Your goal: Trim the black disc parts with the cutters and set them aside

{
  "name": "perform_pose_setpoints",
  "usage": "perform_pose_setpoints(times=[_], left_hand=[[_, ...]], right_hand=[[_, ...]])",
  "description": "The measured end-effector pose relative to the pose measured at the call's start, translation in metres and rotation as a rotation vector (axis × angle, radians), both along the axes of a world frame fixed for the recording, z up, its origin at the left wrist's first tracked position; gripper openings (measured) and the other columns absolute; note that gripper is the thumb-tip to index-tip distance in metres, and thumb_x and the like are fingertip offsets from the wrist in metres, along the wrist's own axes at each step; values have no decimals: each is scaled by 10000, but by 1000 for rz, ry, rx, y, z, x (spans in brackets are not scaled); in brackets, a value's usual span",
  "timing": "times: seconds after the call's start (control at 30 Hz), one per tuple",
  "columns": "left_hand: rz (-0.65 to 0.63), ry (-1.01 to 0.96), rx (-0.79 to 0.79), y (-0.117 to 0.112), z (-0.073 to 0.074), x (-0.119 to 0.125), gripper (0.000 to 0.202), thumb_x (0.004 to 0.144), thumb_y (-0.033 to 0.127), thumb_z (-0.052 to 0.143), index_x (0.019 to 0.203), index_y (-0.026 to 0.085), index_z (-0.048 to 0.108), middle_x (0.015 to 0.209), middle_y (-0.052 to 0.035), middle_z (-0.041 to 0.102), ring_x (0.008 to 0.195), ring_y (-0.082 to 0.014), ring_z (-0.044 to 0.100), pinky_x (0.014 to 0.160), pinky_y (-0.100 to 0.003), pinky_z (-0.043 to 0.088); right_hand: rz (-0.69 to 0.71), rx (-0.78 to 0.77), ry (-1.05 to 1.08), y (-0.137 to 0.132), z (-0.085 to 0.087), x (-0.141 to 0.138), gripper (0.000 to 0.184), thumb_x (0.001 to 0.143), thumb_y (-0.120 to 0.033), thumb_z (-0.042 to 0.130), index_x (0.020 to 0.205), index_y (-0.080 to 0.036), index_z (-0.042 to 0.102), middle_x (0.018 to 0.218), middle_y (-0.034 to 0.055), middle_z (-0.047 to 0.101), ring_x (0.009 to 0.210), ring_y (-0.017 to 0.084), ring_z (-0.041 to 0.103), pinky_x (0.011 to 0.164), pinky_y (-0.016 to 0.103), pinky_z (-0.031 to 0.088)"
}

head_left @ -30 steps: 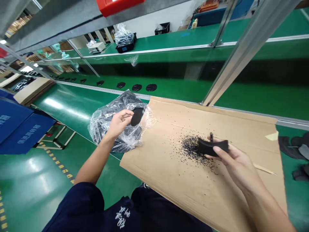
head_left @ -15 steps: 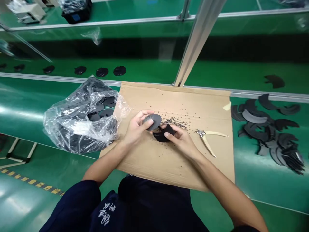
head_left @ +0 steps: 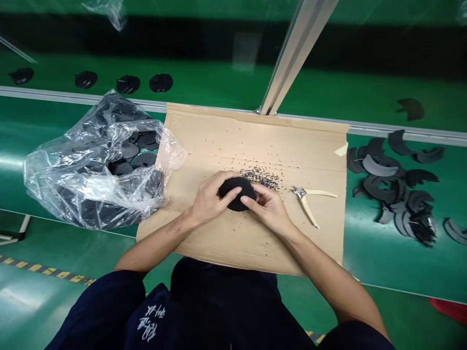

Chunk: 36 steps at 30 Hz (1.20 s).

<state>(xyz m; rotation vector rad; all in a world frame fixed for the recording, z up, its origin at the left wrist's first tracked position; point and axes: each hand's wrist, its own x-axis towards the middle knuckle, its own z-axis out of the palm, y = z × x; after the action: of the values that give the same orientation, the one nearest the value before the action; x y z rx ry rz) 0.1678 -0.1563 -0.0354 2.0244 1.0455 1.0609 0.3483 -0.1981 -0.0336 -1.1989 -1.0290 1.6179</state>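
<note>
Between both hands is a black round disc point(head_left: 235, 193), held over the cardboard sheet point(head_left: 204, 238). My left hand point(head_left: 211, 197) grips its left side, thumb on the face and fingers behind. My right hand point(head_left: 268, 206) closes on the right edge, its thumb also pressing the face; those fingers are partly hidden behind the disc. Just beyond the hands lie many tiny black bits point(head_left: 264, 176), scattered on the cardboard. To the right of my right hand, nippers with cream handles point(head_left: 304, 201) rest with handles spread.
A clear plastic bag point(head_left: 98, 180) of dark discs lies left of the cardboard. Dark curved pieces point(head_left: 397, 184) are piled on the green bench at right. A metal post point(head_left: 292, 63) rises behind the cardboard. Several black round parts point(head_left: 160, 82) line the back left.
The grey disc in my left hand and the black piece in my right were apart; now both hands hold one black disc together. The view has shifted slightly.
</note>
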Motion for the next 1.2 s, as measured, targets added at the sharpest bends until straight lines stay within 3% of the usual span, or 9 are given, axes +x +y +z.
perform_pose_setpoints(times=[0.23, 0.4, 0.47, 0.57, 0.67, 0.8, 1.03, 1.2], left_hand=[[16, -3, 44, -4, -2, 2, 225, 977, 323, 608, 1140, 167, 615, 1052, -64, 739, 961, -156, 720, 876, -261, 586], [-48, -19, 120, -6, -3, 3, 219, 977, 246, 608, 1181, 165, 614, 1062, -71, 738, 985, -154, 712, 895, -266, 585], [-75, -44, 149, -7, -2, 3, 217, 986, 238, 592, 1189, 166, 620, 1060, -77, 740, 1006, -162, 706, 908, -287, 584], [-78, -111, 126, -6, 0, 2, 288, 970, 300, 634, 1227, 169, 624, 1094, -97, 734, 999, -173, 699, 880, -309, 592], [-95, -176, 51, -3, 4, -1, 331, 906, 348, 726, 1184, 176, 671, 1022, -79, 735, 894, -147, 692, 780, -267, 589], [-157, -239, 56, -1, 7, -5, 280, 859, 324, 779, 1099, 188, 733, 961, -60, 732, 909, -147, 694, 801, -269, 588], [-236, -233, 157, 0, 6, -7, 287, 940, 321, 682, 1199, 204, 719, 978, -76, 726, 902, -149, 692, 789, -280, 590], [-226, -232, 169, -2, 8, -8, 239, 907, 223, 723, 1139, 168, 730, 956, -78, 738, 851, -129, 698, 757, -243, 585]], right_hand=[[-24, 71, -1, 1, -1, -3, 395, 758, -545, 802, 933, -204, 706, 841, -1, 656, 743, 129, 588, 689, 263, 540], [-40, 164, -178, -1, -1, -2, 432, 865, -574, 684, 711, -192, 553, 627, -52, 420, 565, 83, 382, 498, 215, 352], [-54, 239, -271, -3, -1, -1, 422, 899, -548, 655, 700, -194, 541, 613, -52, 407, 552, 85, 374, 484, 221, 333], [-90, 424, -424, -5, 1, 2, 269, 951, -437, 623, 831, -196, 645, 695, -10, 585, 601, 113, 522, 544, 242, 446], [-112, 657, -539, -5, 2, 4, 94, 951, -275, 637, 962, -206, 700, 884, 47, 737, 780, 164, 689, 710, 290, 574], [-107, 873, -571, -7, 0, 6, 186, 906, -104, 656, 1049, -207, 714, 995, 71, 774, 888, 176, 745, 755, 287, 623], [-83, 931, -563, -9, -7, 8, 265, 902, -76, 649, 1129, -202, 699, 1057, 97, 772, 914, 183, 761, 738, 290, 653], [-51, 914, -536, -9, -6, 8, 249, 914, -77, 628, 1123, -196, 689, 1070, 105, 770, 926, 184, 759, 742, 287, 653]])
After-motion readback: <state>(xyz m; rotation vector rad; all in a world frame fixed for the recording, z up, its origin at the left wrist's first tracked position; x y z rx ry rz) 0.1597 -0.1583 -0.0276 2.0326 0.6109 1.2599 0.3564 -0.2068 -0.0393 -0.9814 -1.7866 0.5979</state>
